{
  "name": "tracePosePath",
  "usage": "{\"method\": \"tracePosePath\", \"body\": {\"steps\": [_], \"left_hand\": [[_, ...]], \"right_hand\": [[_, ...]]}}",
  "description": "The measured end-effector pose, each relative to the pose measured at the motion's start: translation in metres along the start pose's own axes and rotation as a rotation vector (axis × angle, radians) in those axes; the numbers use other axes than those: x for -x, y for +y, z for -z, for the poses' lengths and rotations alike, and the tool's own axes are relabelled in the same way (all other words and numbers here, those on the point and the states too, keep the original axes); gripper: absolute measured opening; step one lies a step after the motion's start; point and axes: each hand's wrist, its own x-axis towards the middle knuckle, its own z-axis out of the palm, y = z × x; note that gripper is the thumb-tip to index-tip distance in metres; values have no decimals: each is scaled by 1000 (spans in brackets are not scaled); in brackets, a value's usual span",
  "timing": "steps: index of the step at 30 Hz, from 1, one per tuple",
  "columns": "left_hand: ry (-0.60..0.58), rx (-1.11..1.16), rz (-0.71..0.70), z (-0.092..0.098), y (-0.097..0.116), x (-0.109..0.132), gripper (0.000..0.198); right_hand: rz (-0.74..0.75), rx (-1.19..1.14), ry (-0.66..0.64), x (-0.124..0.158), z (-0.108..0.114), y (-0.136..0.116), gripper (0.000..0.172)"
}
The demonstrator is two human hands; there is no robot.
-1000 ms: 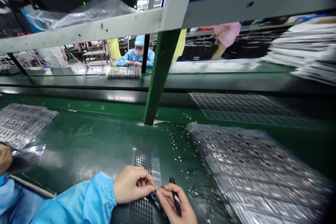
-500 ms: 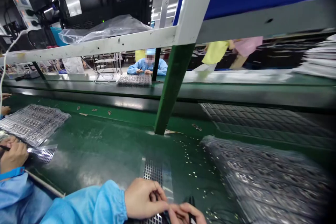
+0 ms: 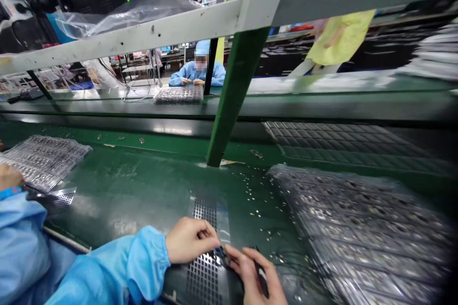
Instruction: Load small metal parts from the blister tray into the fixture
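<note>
My left hand (image 3: 189, 241), in a light blue sleeve, pinches the edge of a small dark part (image 3: 222, 256) whose kind I cannot make out. The fingertips of my right hand (image 3: 252, 271) meet the same part from the other side. Black tweezers (image 3: 262, 279) lie gripped within the right hand, their tips partly hidden by its fingers. Beneath both hands is a clear sheet with a grid of small dark and shiny squares (image 3: 202, 279). Tiny shiny bits (image 3: 255, 213) are scattered on the green bench right of it.
At right stands a clear plastic tray of small metal parts (image 3: 361, 228); a similar tray (image 3: 50, 155) lies left. A green post (image 3: 232, 100) rises from the bench (image 3: 143, 190). A co-worker's blue sleeve (image 3: 21, 228) is close at left. Another person (image 3: 196, 74) sits opposite.
The view has tilted down, so the bench scene sits higher. Both hands now show more fully, still together around the small part. The neighbour's hand at left has shifted out toward the edge.
</note>
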Motion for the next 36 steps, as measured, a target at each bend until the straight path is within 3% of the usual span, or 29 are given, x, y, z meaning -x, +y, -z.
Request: {"method": "tracePosePath", "body": {"steps": [4, 8, 15, 17, 20, 23, 27, 36], "left_hand": [[-42, 185, 147, 14, -1, -6, 17], [-108, 251, 203, 21, -2, -8, 26], [-209, 206, 212, 24, 2, -5, 28], [-302, 180, 214, 25, 4, -3, 26], [-548, 143, 172, 25, 7, 3, 22], [-690, -28, 22, 22, 9, 8, 13], [-678, -250, -118, 18, 10, 10, 9], [-663, -287, -105, 16, 7, 9, 11]], "right_hand": [[-133, -139, -8, 3, 12, -4, 63], [-248, -51, -104, 11, 27, -3, 63], [-149, 115, -86, 22, 30, -13, 43], [-135, 150, -87, 24, 31, -16, 43], [-140, 196, -115, 29, 34, -18, 41], [-140, 231, -112, 35, 36, -18, 36], [-115, 322, -130, 39, 36, -15, 34], [-31, 497, -166, 40, 34, -16, 31]]}}
